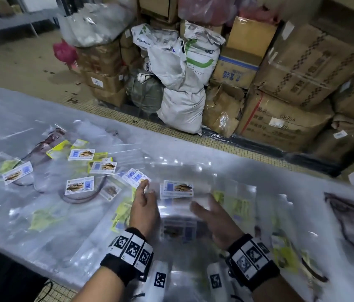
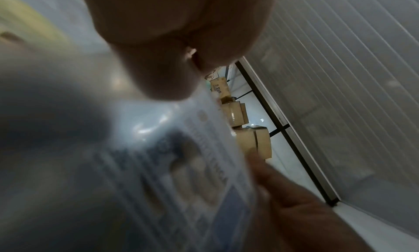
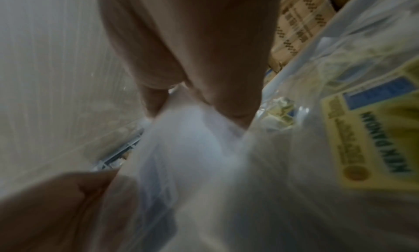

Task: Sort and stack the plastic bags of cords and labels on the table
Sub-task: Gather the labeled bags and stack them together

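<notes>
Two hands, left hand [image 1: 143,209] and right hand [image 1: 213,216], gripping clear bag stack [image 1: 177,205], yellow "KIM DANDIM" label [image 3: 371,130].

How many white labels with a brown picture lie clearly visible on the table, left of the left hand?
4: the far-left label, the farthest label, the label on yellow card, the nearest label. Others may be hidden under plastic.

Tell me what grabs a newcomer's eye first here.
Both hands, left hand and right hand, flank a stack of clear bags with white labels at table centre. Loose labelled bags scatter to the left, and cardboard boxes pile up beyond the table.
</notes>
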`<state>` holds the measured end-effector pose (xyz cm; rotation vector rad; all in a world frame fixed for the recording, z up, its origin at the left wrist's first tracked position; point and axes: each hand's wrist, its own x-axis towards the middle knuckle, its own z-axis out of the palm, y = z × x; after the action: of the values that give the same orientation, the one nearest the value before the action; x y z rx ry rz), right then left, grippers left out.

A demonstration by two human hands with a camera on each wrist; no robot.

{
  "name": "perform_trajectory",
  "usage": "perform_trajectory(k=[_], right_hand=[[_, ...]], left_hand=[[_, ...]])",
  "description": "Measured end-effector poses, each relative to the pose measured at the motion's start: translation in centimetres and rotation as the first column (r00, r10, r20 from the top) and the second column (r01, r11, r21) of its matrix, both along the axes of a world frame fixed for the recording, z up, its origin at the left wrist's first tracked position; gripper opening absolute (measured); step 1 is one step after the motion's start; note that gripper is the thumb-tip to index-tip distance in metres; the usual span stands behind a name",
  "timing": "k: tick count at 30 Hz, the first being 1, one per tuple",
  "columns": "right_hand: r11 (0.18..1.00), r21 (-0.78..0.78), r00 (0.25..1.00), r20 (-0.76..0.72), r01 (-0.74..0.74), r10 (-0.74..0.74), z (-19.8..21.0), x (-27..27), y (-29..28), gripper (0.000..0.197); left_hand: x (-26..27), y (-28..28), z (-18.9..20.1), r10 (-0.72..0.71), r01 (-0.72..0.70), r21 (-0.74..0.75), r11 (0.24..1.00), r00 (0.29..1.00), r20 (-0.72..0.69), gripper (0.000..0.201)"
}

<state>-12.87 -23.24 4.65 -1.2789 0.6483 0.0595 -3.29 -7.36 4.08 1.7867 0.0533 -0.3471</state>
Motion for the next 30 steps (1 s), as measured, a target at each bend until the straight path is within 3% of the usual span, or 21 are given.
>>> perform_trajectory(k=[2,3,4,5,7,9,11,13,15,17,18,19,23,30], right_hand=[[0.992,-0.121,0.999,-0.035,-0.034,0.03,-0.8,1.2,1.1,0.072],[0.992,-0.119,0.999,-0.034,-0.03,0.026,-0.8,1.8,1.7,0.074],[0.994,-0.109,1.0,-0.012,0.011,-0.013,-0.3,2.3,2.3,0.056],[0.997,-0.079,1.0,0.003,0.004,-0.004,-0.5,2.8,2.6,0.043],[1.0,-0.029,0.998,0.06,-0.003,0.004,-0.1,3.8,3.3,0.047],[0.997,0.039,0.988,0.138,0.069,-0.074,0.4,5.1,4.2,0.054],[0.973,0.154,0.956,0.209,0.173,-0.203,0.3,6.2,4.9,0.058],[0.906,0.227,0.913,0.123,0.356,-0.39,-0.8,6.8,5.5,0.064],[0.885,0.091,0.89,-0.03,0.456,-0.456,-2.5,6.9,5.9,0.07],[0.893,-0.079,0.881,-0.144,0.443,-0.45,-3.7,6.4,6.6,0.052],[0.886,-0.123,0.868,-0.177,0.448,-0.464,-3.8,6.1,7.1,0.048],[0.879,-0.135,0.86,-0.187,0.457,-0.475,-3.7,5.8,7.5,0.047],[0.889,-0.11,0.868,-0.19,0.445,-0.459,-3.2,5.0,8.7,0.052],[0.873,-0.087,0.855,-0.177,0.48,-0.487,-3.6,4.5,9.1,0.059]], left_hand=[[1.4,1.5,0.7,-0.093,0.074,-0.116,0.99,0.981,-0.168,0.026],[1.9,2.4,1.0,-0.171,0.115,-0.22,0.969,0.952,-0.253,0.018],[2.6,3.4,1.1,-0.224,0.131,-0.309,0.942,0.931,-0.289,0.027],[3.3,4.4,0.8,-0.26,0.139,-0.384,0.913,0.923,-0.283,0.048],[4.9,6.2,1.0,-0.304,0.165,-0.481,0.861,0.925,-0.227,0.081],[6.6,7.5,2.0,-0.374,0.21,-0.577,0.789,0.91,-0.181,0.082],[8.4,8.3,2.9,-0.452,0.298,-0.576,0.762,0.88,-0.143,0.062],[10.9,9.0,1.7,-0.472,0.409,-0.379,0.831,0.877,-0.09,0.03],[13.8,9.6,-1.1,-0.457,0.455,0.081,0.887,0.889,0.005,0.024],[15.5,10.0,-3.5,-0.57,0.485,0.551,0.679,0.821,-0.019,0.049],[15.9,10.0,-4.4,-0.608,0.468,0.677,0.568,0.793,-0.038,0.062],[15.8,9.8,-4.7,-0.629,0.451,0.729,0.514,0.777,-0.037,0.069],[14.7,8.2,-4.9,-0.61,0.461,0.723,0.514,0.79,-0.07,0.074],[15.3,7.7,-4.2,-0.607,0.475,0.714,0.514,0.789,-0.088,0.058]])
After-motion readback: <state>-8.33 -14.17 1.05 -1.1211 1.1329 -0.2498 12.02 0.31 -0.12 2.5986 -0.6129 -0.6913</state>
